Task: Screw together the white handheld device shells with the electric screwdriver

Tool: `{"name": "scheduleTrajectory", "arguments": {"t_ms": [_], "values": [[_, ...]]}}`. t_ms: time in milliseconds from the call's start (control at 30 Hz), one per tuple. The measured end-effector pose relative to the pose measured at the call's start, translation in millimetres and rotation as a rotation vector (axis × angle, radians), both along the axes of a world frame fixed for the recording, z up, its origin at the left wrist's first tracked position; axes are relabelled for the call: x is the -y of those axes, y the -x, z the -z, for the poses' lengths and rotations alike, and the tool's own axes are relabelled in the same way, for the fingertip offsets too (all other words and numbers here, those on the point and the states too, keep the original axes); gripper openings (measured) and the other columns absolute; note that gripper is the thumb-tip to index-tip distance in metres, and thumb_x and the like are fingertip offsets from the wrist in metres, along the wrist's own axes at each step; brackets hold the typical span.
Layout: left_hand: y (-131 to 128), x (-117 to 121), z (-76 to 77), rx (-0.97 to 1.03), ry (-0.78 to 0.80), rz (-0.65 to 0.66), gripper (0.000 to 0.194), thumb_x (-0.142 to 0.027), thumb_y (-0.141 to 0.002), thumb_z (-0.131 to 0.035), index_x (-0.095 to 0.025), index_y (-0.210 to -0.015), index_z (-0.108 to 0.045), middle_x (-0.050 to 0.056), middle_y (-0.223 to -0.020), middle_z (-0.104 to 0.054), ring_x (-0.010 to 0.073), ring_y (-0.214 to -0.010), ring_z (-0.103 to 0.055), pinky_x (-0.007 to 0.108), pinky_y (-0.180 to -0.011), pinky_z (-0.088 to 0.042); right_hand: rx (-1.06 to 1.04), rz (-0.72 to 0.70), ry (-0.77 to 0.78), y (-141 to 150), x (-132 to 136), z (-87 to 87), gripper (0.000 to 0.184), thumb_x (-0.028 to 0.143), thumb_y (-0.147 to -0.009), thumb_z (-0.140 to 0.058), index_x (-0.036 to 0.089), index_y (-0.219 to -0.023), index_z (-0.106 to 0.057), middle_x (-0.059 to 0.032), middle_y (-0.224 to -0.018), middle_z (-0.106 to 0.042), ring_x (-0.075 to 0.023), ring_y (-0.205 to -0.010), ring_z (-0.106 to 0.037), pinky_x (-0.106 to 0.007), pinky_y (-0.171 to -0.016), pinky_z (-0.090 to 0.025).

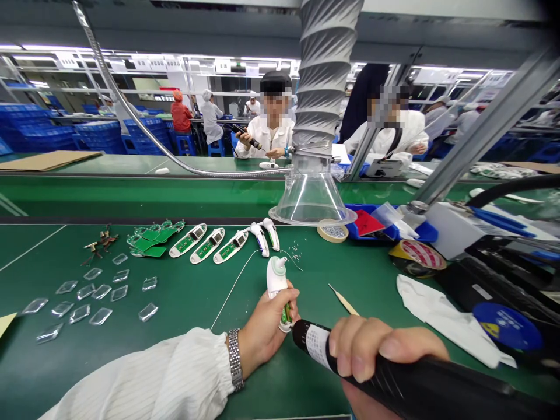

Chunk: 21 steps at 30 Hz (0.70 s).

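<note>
Green bench mat (39, 373), left to right: clear plastic covers (87, 297) in loose rows, then green circuit boards (151, 239), then white shells (205, 245) with boards fitted, set side by side. A thin white wire (236, 289) ran across the mat up toward the middle. The left hand (262, 335), with a wristwatch (235, 359) on the wrist, held a white device (277, 286) upright above the mat, fingers curled round its lower body and partly hidden. That firm upright hold suited close work, with the green part of the device turned toward the tool. The right hand (371, 350) gripped a thick black tool (472, 396), fingers (359, 350) pressed together round the handle. The tool's end sat just beside the device's base; contact could not be told. Tiny metal bits (297, 251) lay scattered just past the device, easy to knock. A clear funnel hood (310, 195) hung behind them. Further right were a wooden stick (343, 300), a tape roll (417, 256) and a white cloth (446, 318).
</note>
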<state>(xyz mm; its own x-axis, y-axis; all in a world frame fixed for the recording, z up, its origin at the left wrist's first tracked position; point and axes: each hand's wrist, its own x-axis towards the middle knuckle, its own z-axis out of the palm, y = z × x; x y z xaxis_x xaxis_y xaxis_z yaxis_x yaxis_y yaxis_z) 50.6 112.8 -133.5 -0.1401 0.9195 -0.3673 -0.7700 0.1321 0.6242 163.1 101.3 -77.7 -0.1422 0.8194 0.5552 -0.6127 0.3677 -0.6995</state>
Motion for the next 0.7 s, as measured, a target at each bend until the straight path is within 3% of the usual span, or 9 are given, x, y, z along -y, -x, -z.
{"name": "scheduleTrajectory", "arguments": {"t_ms": [267,433,700], "values": [[0,1,-0.1,0.005,-0.007,0.000,0.031,-0.020,-0.061,-0.071,-0.017,-0.078,-0.045,-0.008,-0.050,-0.043,0.0044,-0.045,-0.036,0.018,-0.047,-0.031,-0.033,0.010,-0.005,0,0,2.8,0.015,0.038,-0.090,-0.047,0.026,-0.092,-0.056,0.0051,-0.053,-0.054,-0.0108,-0.044,-0.048,-0.025,-0.046,-0.039],[-1,1,1.6,0.006,-0.013,0.010,0.030,-0.019,-0.062,-0.070,-0.018,-0.078,-0.045,-0.008,-0.049,-0.042,0.0046,-0.045,-0.037,0.018,-0.046,-0.031,-0.024,-0.014,-0.040,-5,-2,4.5,0.019,0.038,-0.090,-0.045,0.024,-0.082,-0.055,0.0044,-0.054,-0.054,-0.0115,-0.045,-0.049,-0.026,-0.046,-0.040],[0,0,1.9,-0.004,-0.027,0.023,0.029,-0.018,-0.063,-0.070,-0.018,-0.079,-0.045,-0.008,-0.051,-0.043,0.0047,-0.045,-0.038,0.018,-0.045,-0.032,-0.006,-0.010,-0.066,-11,-5,5.1,0.019,0.037,-0.090,-0.044,0.024,-0.081,-0.054,0.0040,-0.054,-0.054,-0.0119,-0.045,-0.051,-0.026,-0.047,-0.042]]}}
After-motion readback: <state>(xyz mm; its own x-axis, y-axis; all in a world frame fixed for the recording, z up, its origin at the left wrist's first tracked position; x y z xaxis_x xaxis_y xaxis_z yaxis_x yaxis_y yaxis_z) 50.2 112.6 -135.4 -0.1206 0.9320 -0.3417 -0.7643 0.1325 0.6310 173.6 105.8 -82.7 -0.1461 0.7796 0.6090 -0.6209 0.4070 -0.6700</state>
